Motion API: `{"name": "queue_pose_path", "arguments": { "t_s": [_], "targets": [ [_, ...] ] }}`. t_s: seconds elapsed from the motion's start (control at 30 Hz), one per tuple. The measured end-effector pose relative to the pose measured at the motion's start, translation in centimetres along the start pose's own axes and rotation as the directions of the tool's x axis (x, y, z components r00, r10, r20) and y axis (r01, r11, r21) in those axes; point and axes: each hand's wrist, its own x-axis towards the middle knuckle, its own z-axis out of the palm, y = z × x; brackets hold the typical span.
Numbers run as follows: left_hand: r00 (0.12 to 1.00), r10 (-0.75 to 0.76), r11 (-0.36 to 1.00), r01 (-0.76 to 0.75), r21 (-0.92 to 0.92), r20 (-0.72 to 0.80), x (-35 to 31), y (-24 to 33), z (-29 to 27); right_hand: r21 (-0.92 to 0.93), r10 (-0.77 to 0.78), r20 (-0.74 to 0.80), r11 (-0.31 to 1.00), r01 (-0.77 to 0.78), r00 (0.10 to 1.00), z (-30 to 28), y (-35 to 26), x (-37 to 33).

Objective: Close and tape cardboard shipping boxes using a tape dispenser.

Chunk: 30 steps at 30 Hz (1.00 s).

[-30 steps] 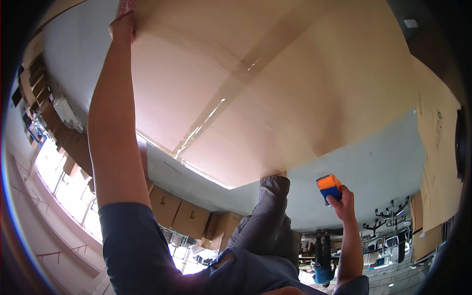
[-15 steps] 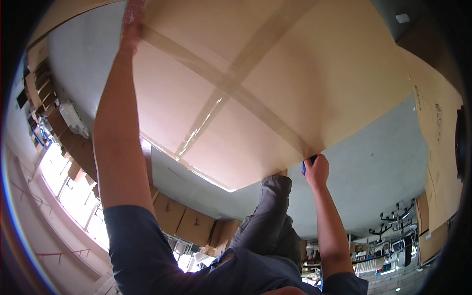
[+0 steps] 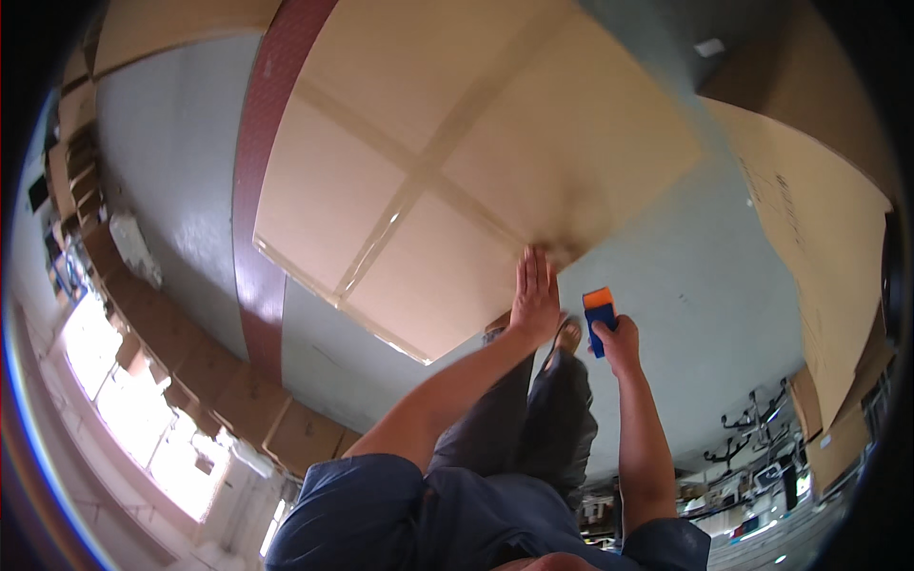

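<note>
A large cardboard box (image 3: 381, 181) fills the upper middle of the view, with strips of clear brown tape (image 3: 447, 140) crossing on its face. My left hand (image 3: 536, 300) lies flat against the box near its closest corner, fingers stretched out. To the right of that corner, my right hand (image 3: 619, 341) grips a blue handheld tool with an orange end (image 3: 599, 312), whose exact kind I cannot make out. The tool is apart from the box. Behind the left hand, the box's lower side is hidden.
A dark red strip (image 3: 257, 314) runs along the grey floor (image 3: 705, 285) left of the box. Another cardboard piece (image 3: 809, 219) with printing stands at the right. Several cartons (image 3: 224, 381) line the left side. Black chair bases (image 3: 757, 419) lie at the lower right. My foot (image 3: 567, 335) is close to the box.
My left hand has moved from the box's far left edge to its near corner. My right hand has drawn away from the box edge, bringing the tool into plain view. The box appears lower.
</note>
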Motion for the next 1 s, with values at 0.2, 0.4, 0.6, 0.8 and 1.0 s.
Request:
{"name": "queue_pose_path", "arguments": {
  "t_s": [0.2, 0.4, 0.6, 0.8, 1.0],
  "targets": [
    [0.915, -0.07, -0.105, 0.39, -0.915, 0.398, -0.8, 2.6, -1.2, 0.358, -0.157, 0.056, 0.925, 0.127, 0.986, -6.6, -10.5, -6.3],
    [0.962, 0.127, -0.448, 0.274, -0.851, 0.243, 4.0, 8.8, -15.2, 0.252, -0.39, 0.267, 0.911, 0.326, 0.881, -13.4, -15.5, -7.8],
    [0.964, 0.076, -0.575, 0.251, -0.779, 0.255, 7.0, 11.8, -19.7, 0.098, -0.493, 0.36, 0.864, 0.493, 0.792, -20.8, -21.4, -5.7],
    [0.961, 0.133, -0.616, 0.272, -0.739, 0.242, 10.1, 15.0, -25.3, 0.015, -0.522, 0.377, 0.829, 0.559, 0.765, -25.1, -25.9, -4.3],
    [0.958, -0.039, -0.486, 0.23, -0.843, 0.283, 14.9, 13.2, -26.5, 0.058, -0.536, 0.398, 0.825, 0.563, 0.745, -24.4, -28.0, 0.0]
  ]
}}
